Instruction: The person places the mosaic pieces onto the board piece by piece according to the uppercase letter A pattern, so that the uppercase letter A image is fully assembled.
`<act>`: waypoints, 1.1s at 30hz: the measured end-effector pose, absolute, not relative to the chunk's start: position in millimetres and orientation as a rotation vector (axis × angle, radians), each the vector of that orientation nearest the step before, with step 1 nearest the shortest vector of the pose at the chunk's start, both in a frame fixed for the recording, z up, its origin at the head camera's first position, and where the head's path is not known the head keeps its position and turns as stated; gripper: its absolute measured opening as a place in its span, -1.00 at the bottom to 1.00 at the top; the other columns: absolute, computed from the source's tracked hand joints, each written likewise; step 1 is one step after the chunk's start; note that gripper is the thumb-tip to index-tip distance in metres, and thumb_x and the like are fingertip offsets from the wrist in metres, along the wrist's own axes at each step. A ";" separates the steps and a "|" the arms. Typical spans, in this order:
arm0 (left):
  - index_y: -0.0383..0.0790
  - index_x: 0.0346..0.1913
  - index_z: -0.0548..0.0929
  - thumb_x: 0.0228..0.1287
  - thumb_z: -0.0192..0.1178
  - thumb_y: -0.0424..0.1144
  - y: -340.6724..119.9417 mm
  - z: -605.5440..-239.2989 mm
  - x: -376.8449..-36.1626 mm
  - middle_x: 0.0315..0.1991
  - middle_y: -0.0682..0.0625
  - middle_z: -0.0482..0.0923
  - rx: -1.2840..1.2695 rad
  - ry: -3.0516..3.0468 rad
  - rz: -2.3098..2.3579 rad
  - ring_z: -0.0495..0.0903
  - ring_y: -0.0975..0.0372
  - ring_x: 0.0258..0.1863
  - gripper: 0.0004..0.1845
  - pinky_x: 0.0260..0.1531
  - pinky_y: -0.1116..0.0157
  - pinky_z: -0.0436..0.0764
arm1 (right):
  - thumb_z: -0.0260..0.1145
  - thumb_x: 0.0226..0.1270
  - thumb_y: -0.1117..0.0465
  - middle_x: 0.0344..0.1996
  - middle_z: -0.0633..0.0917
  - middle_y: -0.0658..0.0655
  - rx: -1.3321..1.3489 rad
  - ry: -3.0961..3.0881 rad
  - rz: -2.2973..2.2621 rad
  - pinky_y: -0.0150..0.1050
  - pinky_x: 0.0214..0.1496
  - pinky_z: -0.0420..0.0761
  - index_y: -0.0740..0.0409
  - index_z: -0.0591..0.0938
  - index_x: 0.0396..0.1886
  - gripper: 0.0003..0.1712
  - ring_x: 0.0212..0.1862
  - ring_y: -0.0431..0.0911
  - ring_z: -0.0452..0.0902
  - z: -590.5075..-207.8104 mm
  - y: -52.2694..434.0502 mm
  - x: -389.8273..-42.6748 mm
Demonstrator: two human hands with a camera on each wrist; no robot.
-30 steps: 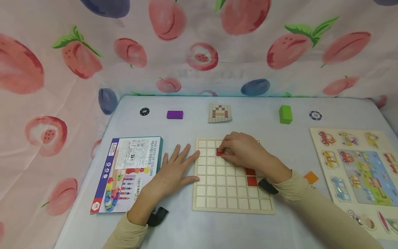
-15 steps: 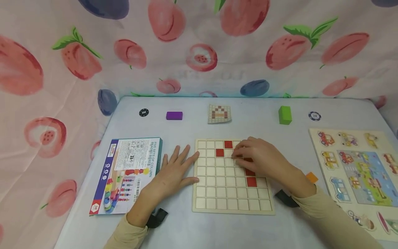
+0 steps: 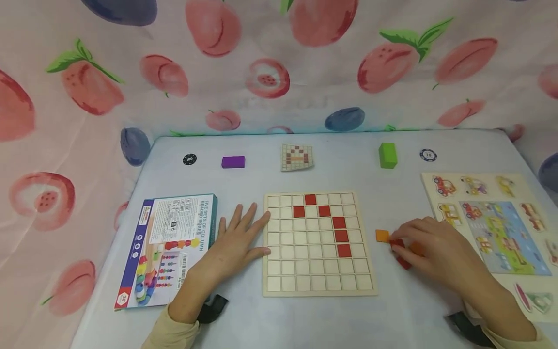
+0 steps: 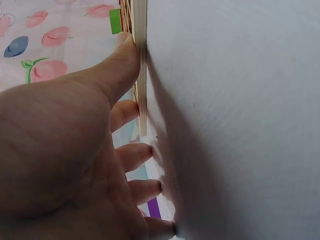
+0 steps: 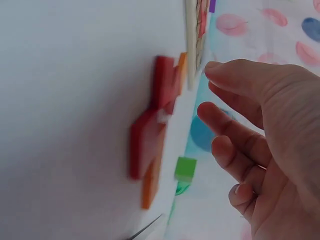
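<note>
1. Our right hand (image 3: 436,252) is over the loose red tiles (image 3: 403,262), right of the grid board (image 3: 319,288). Thumb and fingers half-bent, a narrow gap between them; in the right wrist view we see nothing gripped.
2. Orange tile (image 3: 382,236) sits just left of those reds, nearer the board. Another orange patch shows behind the fingers. Tiles overlap and blur at the wrist, so we can't give a count.
3. Our left hand (image 3: 235,247) is spread wide, palm down, holding nothing. Thumb and index tips are at the board's left edge; palm underside is hidden from the head view.
4. Six red squares (image 3: 341,236) on the board: one top-centre in the far row, two flanking it one row nearer, three stacked down the right side.
5. Pattern card (image 3: 297,157) is beyond the board, its print too small for us to read fully.
6. Vehicle puzzle board (image 3: 540,189) at right is partly covered by our right hand and arm. Right sleeve (image 3: 519,340) is cut off at the near edge.
</note>
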State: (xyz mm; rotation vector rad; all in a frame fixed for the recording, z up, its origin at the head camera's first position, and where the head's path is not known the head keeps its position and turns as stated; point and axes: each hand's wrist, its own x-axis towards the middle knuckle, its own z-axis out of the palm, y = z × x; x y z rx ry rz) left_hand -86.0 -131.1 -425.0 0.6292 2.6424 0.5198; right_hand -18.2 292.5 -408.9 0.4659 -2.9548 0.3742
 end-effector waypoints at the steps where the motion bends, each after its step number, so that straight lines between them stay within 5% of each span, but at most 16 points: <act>1: 0.03 0.72 0.19 0.51 0.26 0.14 -131.5 -424.7 -85.7 0.78 -0.17 -0.11 0.629 2.643 0.520 -0.24 -0.27 0.76 -0.15 0.55 -0.55 -0.12 | 0.75 -0.01 0.08 -0.23 0.81 -0.10 0.445 -2.966 0.368 -0.02 -0.14 0.63 -0.24 0.82 -0.27 -0.70 -0.20 -0.13 0.64 -410.0 295.7 -16.2; 8: 0.03 0.72 0.18 0.52 0.25 0.15 -132.9 -424.5 -85.0 0.78 -0.17 -0.12 0.632 2.640 0.529 -0.25 -0.27 0.76 -0.15 0.56 -0.54 -0.12 | 0.75 -0.02 0.05 -0.17 0.83 -0.01 0.386 -3.003 0.349 -0.05 -0.14 0.54 -0.18 0.84 -0.25 -0.68 -0.20 -0.11 0.61 -419.3 301.0 -13.6; 24: 0.03 0.72 0.16 0.53 0.24 0.15 -133.8 -424.5 -83.6 0.78 -0.17 -0.13 0.637 2.634 0.530 -0.26 -0.26 0.76 -0.15 0.56 -0.54 -0.13 | 0.74 -0.02 0.00 -0.40 0.69 -0.20 0.384 -3.019 0.297 -0.23 -0.26 0.38 -0.20 0.82 -0.26 -0.69 -0.36 -0.30 0.34 -418.4 294.4 -12.9; 33: 0.01 0.72 0.17 0.52 0.26 0.12 -133.0 -422.6 -84.6 0.78 -0.19 -0.13 0.647 2.629 0.541 -0.26 -0.28 0.76 -0.14 0.55 -0.55 -0.13 | 0.70 0.05 -0.01 -0.27 0.81 -0.17 0.608 -2.828 0.445 -0.22 -0.17 0.49 -0.19 0.80 -0.26 -0.73 -0.20 -0.24 0.60 -414.3 250.2 -40.0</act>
